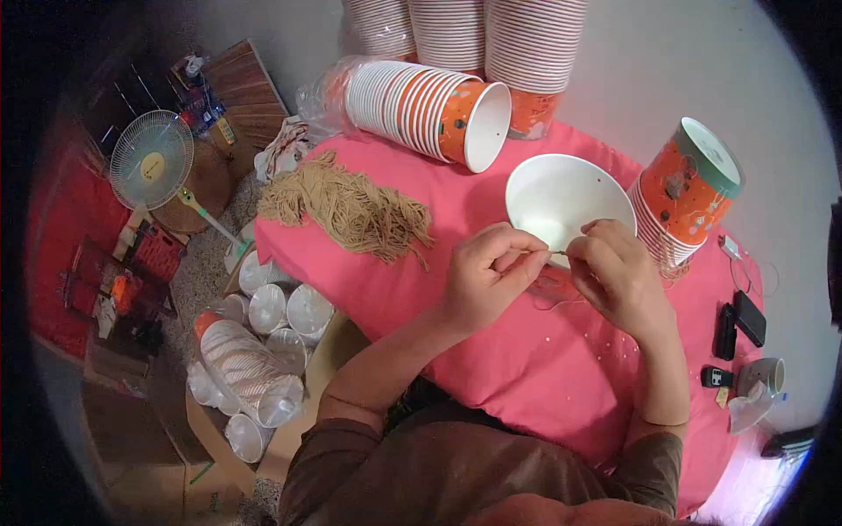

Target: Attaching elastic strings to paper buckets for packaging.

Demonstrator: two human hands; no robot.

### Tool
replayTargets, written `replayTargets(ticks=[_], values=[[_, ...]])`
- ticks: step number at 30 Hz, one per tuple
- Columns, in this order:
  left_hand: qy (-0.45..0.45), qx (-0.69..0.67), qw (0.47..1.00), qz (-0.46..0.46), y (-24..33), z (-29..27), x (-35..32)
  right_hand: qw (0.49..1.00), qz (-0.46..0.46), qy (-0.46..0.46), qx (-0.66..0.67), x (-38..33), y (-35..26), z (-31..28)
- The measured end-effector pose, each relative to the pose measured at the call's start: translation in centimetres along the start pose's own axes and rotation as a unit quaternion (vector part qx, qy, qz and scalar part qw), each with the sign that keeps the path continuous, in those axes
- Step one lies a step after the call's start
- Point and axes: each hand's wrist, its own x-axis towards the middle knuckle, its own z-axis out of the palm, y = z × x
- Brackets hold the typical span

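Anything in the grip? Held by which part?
A thin strand, pinched at the fingertips of the left hand and right hand. A short stretch shows between them; end or middle, can't tell.

Pink cloth [504, 368], strand [560, 252] perhaps brownish

A thin brownish strand [560, 252] is stretching between your left hand [487, 279] and right hand [621, 279]; partly behind them, a white-lined paper bucket [566, 193] is sitting open, mouth facing up.

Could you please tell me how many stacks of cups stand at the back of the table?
3: the left stack, the middle stack, the right stack; others may be hidden behind.
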Motion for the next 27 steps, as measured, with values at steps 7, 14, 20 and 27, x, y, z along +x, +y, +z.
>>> replayTargets(ticks=[7,14,20,27], values=[[-0.015,-0.006,0.999,-0.038,0.1,0.0,0.0,1.000,-0.007,0.006,-0.010,0.1,0.0,-0.1],[-0.018,-0.006,0.999,-0.035,0.5,0.2,0.0,1.000,-0.002,0.008,-0.004,0.1,0.0,-0.2],[-0.001,-0.070,0.996,-0.060,0.5,0.5,-0.3,0.995,0.084,-0.014,0.052,0.3,-0.6,-0.3],[-0.017,-0.047,0.998,-0.038,0.3,0.9,-0.5,0.999,0.027,0.023,0.017,0.3,0.0,0.6]])
